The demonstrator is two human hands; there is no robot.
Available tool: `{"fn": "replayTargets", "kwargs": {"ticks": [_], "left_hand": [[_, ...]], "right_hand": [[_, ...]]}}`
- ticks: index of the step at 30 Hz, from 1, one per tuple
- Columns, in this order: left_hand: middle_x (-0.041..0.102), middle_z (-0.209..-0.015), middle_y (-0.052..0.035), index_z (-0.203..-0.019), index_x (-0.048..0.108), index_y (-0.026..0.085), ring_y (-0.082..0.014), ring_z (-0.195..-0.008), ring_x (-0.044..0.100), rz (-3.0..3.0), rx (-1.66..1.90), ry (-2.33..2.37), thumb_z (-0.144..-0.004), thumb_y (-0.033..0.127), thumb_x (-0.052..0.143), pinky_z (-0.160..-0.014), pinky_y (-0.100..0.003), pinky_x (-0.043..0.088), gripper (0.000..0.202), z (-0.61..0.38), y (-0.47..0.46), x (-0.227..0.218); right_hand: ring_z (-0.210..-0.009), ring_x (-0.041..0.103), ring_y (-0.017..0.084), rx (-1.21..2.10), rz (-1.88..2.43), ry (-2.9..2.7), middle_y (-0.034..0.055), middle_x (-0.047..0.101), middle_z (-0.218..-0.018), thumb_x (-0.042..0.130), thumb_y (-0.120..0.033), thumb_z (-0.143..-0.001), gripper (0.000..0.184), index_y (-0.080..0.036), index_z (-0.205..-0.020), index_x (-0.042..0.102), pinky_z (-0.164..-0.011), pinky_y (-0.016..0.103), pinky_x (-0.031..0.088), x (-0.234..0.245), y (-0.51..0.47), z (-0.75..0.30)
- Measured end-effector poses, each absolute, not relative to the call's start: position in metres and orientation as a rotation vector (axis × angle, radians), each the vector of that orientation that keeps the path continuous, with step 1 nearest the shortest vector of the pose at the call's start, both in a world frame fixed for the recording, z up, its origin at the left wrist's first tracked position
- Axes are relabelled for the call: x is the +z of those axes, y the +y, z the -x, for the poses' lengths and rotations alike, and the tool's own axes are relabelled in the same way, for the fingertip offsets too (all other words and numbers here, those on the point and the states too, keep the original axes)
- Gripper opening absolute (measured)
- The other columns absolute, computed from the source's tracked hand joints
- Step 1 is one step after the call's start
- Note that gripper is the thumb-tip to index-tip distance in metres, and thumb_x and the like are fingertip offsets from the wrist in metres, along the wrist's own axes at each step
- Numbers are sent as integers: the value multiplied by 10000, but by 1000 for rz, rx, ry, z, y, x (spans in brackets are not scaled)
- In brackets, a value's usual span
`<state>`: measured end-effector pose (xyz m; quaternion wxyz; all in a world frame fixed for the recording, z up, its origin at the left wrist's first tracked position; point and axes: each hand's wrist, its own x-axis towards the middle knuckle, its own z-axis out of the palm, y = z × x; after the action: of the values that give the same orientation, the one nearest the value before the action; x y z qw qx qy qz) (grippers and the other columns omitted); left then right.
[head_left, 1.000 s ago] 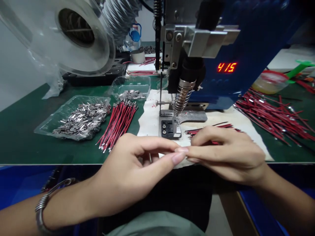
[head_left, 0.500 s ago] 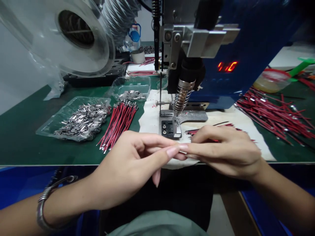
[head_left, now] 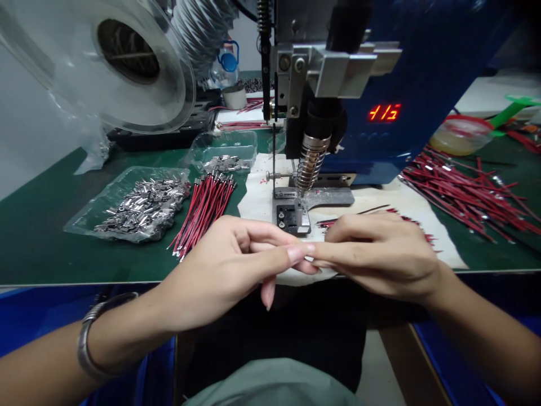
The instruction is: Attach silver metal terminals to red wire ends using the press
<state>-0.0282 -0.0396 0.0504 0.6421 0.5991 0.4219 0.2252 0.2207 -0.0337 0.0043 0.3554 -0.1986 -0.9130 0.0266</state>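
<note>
My left hand (head_left: 228, 270) and my right hand (head_left: 380, 254) meet fingertip to fingertip at the bench's front edge, just below the small black fixture (head_left: 291, 217) of the blue machine (head_left: 422, 84). Both hands are closed in a pinch; what is between the fingers is hidden. A few red and black wires (head_left: 333, 223) lie on the white cloth (head_left: 257, 197) behind my right hand. A bundle of red-black wires (head_left: 205, 206) lies to the left of the cloth, beside a clear tray of metal terminals (head_left: 135, 206).
A second clear tray of terminals (head_left: 226, 155) stands behind the bundle. A large clear reel (head_left: 127, 56) hangs at upper left. A big pile of red wires (head_left: 465, 194) covers the green mat (head_left: 42, 225) on the right. The machine's red display (head_left: 384, 112) glows. A bracelet (head_left: 91, 338) circles my left wrist.
Both hands have shifted slightly up and toward the fixture while staying pinched together. My left little finger now hangs down. The red display reading has changed.
</note>
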Motion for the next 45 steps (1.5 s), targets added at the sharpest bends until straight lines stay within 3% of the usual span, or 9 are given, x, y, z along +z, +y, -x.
{"fn": "replayTargets", "kwargs": {"ticks": [3, 8, 11, 19, 24, 31, 40, 45], "left_hand": [[670, -532, 34, -863, 855, 238, -42, -489, 567, -1359, 512, 947, -937, 325, 739, -532, -122, 422, 163, 30, -40, 51], [793, -760, 0, -798, 837, 213, -32, -495, 559, -1340, 500, 1004, -867, 349, 815, -513, -126, 432, 155, 28, -37, 51], [753, -663, -3, -786, 832, 199, -58, -488, 556, -1345, 483, 1019, -863, 371, 812, -515, -148, 457, 189, 27, -36, 50], [813, -817, -19, -841, 838, 208, -29, -492, 578, -1342, 481, 969, -906, 352, 775, -544, -136, 458, 169, 29, -36, 46], [765, -677, 7, -817, 834, 206, -25, -485, 572, -1315, 480, 964, -890, 352, 799, -540, -116, 443, 167, 29, -35, 45], [751, -664, 3, -804, 822, 189, -29, -493, 573, -1295, 479, 964, -882, 387, 806, -488, -109, 376, 213, 28, -35, 44], [682, -547, 18, -784, 820, 178, -35, -471, 545, -1290, 501, 985, -875, 361, 811, -503, -109, 409, 205, 26, -37, 43], [814, -828, -26, -815, 825, 190, -15, -495, 577, -1286, 511, 964, -885, 352, 800, -518, -104, 420, 178, 26, -37, 40]], "right_hand": [[-716, 582, 125, 87, 499, -2358, 26, 660, -859, 617, -103, -992, 239, -199, -1167, 748, -637, 254, 458, 5, -33, -220], [-681, 571, 125, 17, 497, -2371, 19, 652, -823, 559, -122, -1020, 246, -201, -1153, 751, -606, 258, 436, 5, -31, -218], [-686, 588, 125, 24, 478, -2375, 25, 659, -829, 524, -145, -1041, 262, -208, -1163, 747, -603, 256, 438, 4, -30, -218], [-669, 553, 115, 98, 505, -2372, 7, 630, -815, 620, -138, -1011, 238, -225, -1197, 741, -605, 258, 421, 3, -32, -221], [-671, 545, 123, 87, 486, -2370, 24, 646, -816, 569, -143, -1035, 225, -195, -1161, 747, -606, 266, 411, 4, -31, -220], [-664, 525, 122, 82, 484, -2376, 17, 635, -806, 577, -131, -1026, 223, -197, -1157, 746, -603, 266, 391, 3, -32, -220], [-661, 511, 114, 94, 455, -2361, 16, 634, -803, 571, -143, -1038, 204, -190, -1143, 740, -610, 267, 373, -3, -30, -219], [-663, 509, 117, 104, 448, -2354, 16, 620, -805, 587, -147, -1029, 216, -182, -1181, 737, -600, 267, 378, -3, -30, -220]]}}
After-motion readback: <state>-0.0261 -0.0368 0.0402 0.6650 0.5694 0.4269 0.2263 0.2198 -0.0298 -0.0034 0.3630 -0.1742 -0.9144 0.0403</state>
